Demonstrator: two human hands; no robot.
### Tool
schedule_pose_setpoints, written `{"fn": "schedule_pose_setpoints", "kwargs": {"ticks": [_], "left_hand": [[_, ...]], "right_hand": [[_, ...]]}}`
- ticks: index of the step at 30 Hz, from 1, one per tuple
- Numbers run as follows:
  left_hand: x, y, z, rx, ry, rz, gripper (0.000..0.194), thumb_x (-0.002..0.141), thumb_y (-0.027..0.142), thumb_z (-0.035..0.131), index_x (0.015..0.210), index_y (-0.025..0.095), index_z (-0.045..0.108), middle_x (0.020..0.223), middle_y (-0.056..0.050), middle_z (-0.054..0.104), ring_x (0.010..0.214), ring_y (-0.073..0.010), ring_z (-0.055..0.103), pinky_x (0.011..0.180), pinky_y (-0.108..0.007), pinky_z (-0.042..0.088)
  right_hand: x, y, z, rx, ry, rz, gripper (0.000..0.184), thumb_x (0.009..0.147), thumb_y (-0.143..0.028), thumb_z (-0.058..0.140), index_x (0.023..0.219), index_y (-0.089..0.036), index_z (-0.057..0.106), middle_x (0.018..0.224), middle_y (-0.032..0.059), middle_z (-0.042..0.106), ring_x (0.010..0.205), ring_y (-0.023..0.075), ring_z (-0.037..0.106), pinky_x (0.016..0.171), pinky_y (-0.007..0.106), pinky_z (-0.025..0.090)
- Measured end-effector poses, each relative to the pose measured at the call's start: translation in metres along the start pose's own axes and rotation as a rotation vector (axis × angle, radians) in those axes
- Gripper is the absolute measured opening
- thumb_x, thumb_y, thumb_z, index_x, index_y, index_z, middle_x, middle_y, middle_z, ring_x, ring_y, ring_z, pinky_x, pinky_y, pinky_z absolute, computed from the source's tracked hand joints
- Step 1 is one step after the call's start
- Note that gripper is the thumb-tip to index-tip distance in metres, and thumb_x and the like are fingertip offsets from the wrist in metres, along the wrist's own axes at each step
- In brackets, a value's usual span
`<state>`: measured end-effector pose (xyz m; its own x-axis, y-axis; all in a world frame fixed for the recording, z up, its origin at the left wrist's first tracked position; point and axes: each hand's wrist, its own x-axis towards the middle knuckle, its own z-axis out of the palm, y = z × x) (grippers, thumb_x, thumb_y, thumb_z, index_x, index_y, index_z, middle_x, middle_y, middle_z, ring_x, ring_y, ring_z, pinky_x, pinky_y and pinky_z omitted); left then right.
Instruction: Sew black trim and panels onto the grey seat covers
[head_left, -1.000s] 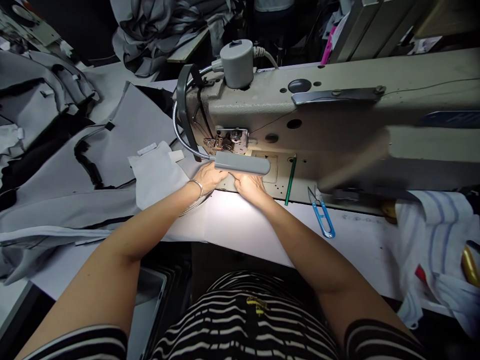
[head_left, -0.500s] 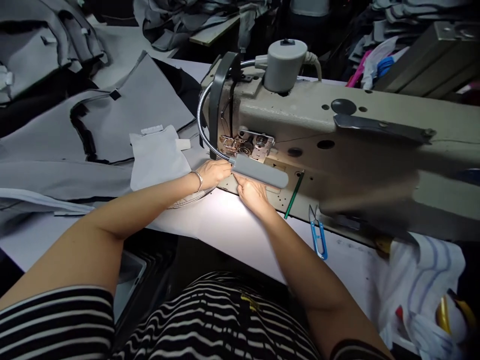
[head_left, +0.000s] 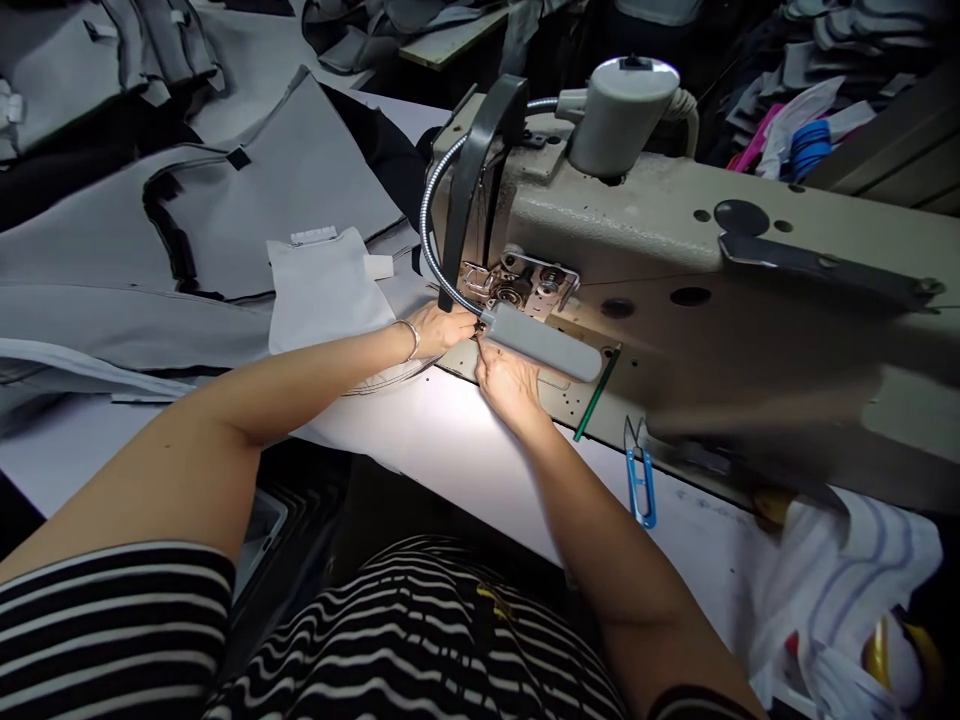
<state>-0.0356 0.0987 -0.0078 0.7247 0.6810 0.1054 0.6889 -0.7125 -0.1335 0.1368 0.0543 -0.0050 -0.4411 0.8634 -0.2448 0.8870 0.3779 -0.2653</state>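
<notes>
My left hand (head_left: 442, 330), with a bracelet at the wrist, is closed on the edge of a grey fabric piece (head_left: 322, 290) at the sewing end of the sewing machine (head_left: 630, 230). Just right of it, my right hand (head_left: 508, 382) is closed over the machine bed, its fingertips close to those of the left. What the right fingers hold is hidden. A lamp head (head_left: 546, 342) on a bendable metal neck hangs over the hands and covers the needle area. The fabric carries white tabs and spreads left across the table.
A green pencil (head_left: 598, 392) lies on the machine bed, right of my right hand. Blue thread snips (head_left: 640, 485) lie by the table's front edge. White striped cloth (head_left: 847, 580) is bunched at the right. Grey fabric pieces (head_left: 67, 65) are heaped at the back left.
The view has turned slightly, so the machine and lamp sit farther right in the picture. Both hands keep nearly the same place by the needle area, with similar closed fingers.
</notes>
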Motion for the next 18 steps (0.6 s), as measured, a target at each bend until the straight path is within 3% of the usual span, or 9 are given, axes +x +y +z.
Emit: {"fn": "schedule_pose_setpoints", "kwargs": {"ticks": [5,18], "left_hand": [[0.0008,-0.0014,-0.0003,-0.022,-0.006,0.005,0.024,0.082,0.011,0.044,0.070,0.017,0.063,0.068,-0.003,0.060,0.070,-0.0157,0.057,0.058,-0.027,0.040],[0.0071,-0.0052,0.0030,-0.051,0.050,-0.042,0.017,0.077,0.010,0.049,0.070,0.014,0.064,0.064,-0.002,0.059,0.059,-0.0147,0.053,0.051,-0.027,0.036]], "right_hand": [[0.0012,0.0021,0.0035,0.038,0.065,0.000,0.047,0.095,-0.025,0.028,0.141,-0.021,0.037,0.103,0.0124,0.065,0.087,0.0216,0.059,0.080,0.032,0.041],[0.0001,0.0015,0.0063,0.027,0.123,0.003,0.046,0.094,-0.027,0.031,0.138,-0.022,0.042,0.110,0.0112,0.063,0.096,0.0221,0.056,0.085,0.032,0.040]]}}
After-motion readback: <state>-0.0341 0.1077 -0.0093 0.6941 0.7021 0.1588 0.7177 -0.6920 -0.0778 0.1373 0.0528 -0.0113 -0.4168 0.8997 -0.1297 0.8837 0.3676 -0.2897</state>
